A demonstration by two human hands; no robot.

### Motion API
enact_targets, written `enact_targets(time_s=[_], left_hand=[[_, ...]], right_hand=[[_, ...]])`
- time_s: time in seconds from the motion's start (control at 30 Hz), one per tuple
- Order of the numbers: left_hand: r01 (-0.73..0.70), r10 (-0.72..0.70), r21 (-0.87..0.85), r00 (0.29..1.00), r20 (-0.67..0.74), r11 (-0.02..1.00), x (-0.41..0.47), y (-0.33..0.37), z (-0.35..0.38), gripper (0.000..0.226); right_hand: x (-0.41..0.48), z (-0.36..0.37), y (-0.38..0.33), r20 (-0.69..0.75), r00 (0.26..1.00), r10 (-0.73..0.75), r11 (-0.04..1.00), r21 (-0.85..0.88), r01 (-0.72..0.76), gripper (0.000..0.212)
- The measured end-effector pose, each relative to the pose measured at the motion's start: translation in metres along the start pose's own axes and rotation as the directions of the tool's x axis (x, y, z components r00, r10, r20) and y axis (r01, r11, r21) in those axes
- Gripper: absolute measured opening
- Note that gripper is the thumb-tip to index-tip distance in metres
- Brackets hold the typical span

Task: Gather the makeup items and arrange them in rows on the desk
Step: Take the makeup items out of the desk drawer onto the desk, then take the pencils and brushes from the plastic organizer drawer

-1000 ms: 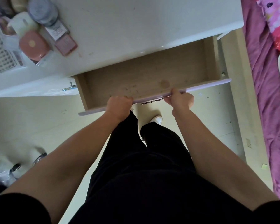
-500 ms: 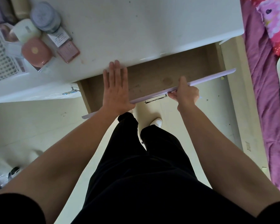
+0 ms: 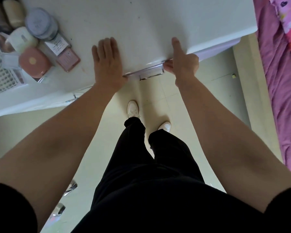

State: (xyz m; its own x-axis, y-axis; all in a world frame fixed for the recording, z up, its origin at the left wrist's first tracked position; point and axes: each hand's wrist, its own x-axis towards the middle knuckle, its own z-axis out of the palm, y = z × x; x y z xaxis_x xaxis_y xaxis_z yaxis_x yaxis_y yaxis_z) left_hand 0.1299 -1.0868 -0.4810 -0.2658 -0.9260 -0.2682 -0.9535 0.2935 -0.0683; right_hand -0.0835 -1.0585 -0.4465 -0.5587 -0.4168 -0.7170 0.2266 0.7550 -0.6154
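Makeup items crowd the left of the white desk [image 3: 158,22]: a round pink compact [image 3: 34,62], a pink rectangular palette [image 3: 67,60], a lilac-lidded jar [image 3: 39,22], a cream bottle [image 3: 22,39] and a white box of false nails [image 3: 0,71]. My left hand [image 3: 107,63] lies flat on the desk top near its front edge, fingers straight. My right hand [image 3: 181,62] grips the lilac drawer front [image 3: 208,50] by its metal handle [image 3: 151,73], thumb up on the desk edge. The drawer is pushed in under the desk.
A bed with a purple cover [image 3: 279,98] runs along the right. Pale tiled floor [image 3: 217,101] lies below the desk, with my legs and white shoes [image 3: 133,108] on it. Shiny metal objects [image 3: 71,187] lie on the floor at lower left.
The drawer, open a second ago, has been pushed in. My left hand left the drawer front and moved flat onto the desk top. My right hand stayed on the drawer front.
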Motion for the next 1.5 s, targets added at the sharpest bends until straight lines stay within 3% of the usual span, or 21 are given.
enact_targets(time_s=[0.17, 0.33, 0.5, 0.57, 0.63, 0.73, 0.8, 0.87, 0.93, 1.0, 1.1, 1.17, 1.23, 1.37, 1.5], left_hand=[[-0.020, 0.020, -0.002, 1.000, 0.010, 1.000, -0.001, -0.001, 0.005, 0.117], [-0.052, 0.052, 0.015, 0.999, 0.002, 0.999, 0.001, -0.007, 0.006, 0.116], [-0.048, 0.041, 0.050, 0.991, 0.130, 0.998, 0.001, -0.004, -0.013, 0.117], [-0.049, 0.038, 0.045, 0.976, 0.212, 0.998, 0.005, -0.004, -0.032, 0.115], [-0.080, 0.078, 0.000, 0.968, 0.238, 0.997, 0.016, -0.009, -0.058, 0.097], [-0.101, 0.107, -0.067, 0.990, 0.093, 0.993, 0.031, -0.020, -0.112, 0.069], [-0.132, 0.125, -0.080, 0.988, -0.087, 0.988, 0.038, -0.022, -0.152, 0.065], [-0.199, 0.160, -0.106, 0.941, -0.300, 0.974, 0.045, -0.019, -0.199, 0.063], [-0.298, 0.212, -0.097, 0.839, -0.501, 0.950, 0.052, -0.007, -0.249, 0.061], [-0.399, 0.256, -0.077, 0.712, -0.654, 0.914, 0.059, 0.014, -0.302, 0.059], [-0.521, 0.272, -0.048, 0.519, -0.811, 0.852, 0.058, 0.061, -0.371, 0.059], [-0.602, 0.278, -0.030, 0.412, -0.868, 0.798, 0.046, 0.099, -0.403, 0.060], [-0.691, 0.303, -0.029, 0.353, -0.885, 0.722, 0.027, 0.139, -0.420, 0.061], [-0.815, 0.446, 0.049, 0.264, -0.855, 0.578, -0.035, 0.217, -0.433, 0.064], [-0.906, 0.577, 0.142, 0.128, -0.807, 0.399, -0.120, 0.287, -0.443, 0.068]], right_hand=[[0.013, -0.001, -0.002, -0.014, 1.000, -0.012, 0.993, -0.119, 0.010, 0.046], [0.021, -0.008, -0.005, 0.097, 0.992, 0.083, 0.996, -0.048, -0.079, 0.048], [0.022, -0.009, -0.012, 0.139, 0.988, 0.074, 0.979, -0.201, -0.045, 0.053], [0.015, -0.011, -0.018, 0.165, 0.985, 0.041, 0.916, -0.400, 0.028, 0.055], [0.004, -0.018, -0.028, 0.162, 0.986, -0.032, 0.800, -0.588, 0.122, 0.055], [-0.019, -0.032, -0.059, 0.111, 0.963, -0.247, 0.640, -0.727, 0.248, 0.053], [-0.038, -0.045, -0.088, 0.099, 0.896, -0.434, 0.584, -0.726, 0.363, 0.060], [-0.054, -0.061, -0.118, 0.065, 0.756, -0.652, 0.468, -0.750, 0.468, 0.065], [-0.071, -0.085, -0.148, -0.014, 0.536, -0.844, 0.334, -0.795, 0.506, 0.064], [-0.094, -0.116, -0.173, -0.086, 0.342, -0.936, 0.256, -0.834, 0.489, 0.063], [-0.132, -0.172, -0.191, -0.175, 0.181, -0.968, 0.234, -0.889, 0.394, 0.065], [-0.152, -0.209, -0.186, -0.249, 0.092, -0.964, 0.265, -0.905, 0.332, 0.067], [-0.171, -0.246, -0.170, -0.312, 0.030, -0.950, 0.308, -0.913, 0.268, 0.069], [-0.217, -0.317, -0.117, -0.421, 0.012, -0.907, 0.418, -0.896, 0.152, 0.075], [-0.275, -0.390, -0.048, -0.537, -0.065, -0.841, 0.532, -0.843, 0.083, 0.077]])
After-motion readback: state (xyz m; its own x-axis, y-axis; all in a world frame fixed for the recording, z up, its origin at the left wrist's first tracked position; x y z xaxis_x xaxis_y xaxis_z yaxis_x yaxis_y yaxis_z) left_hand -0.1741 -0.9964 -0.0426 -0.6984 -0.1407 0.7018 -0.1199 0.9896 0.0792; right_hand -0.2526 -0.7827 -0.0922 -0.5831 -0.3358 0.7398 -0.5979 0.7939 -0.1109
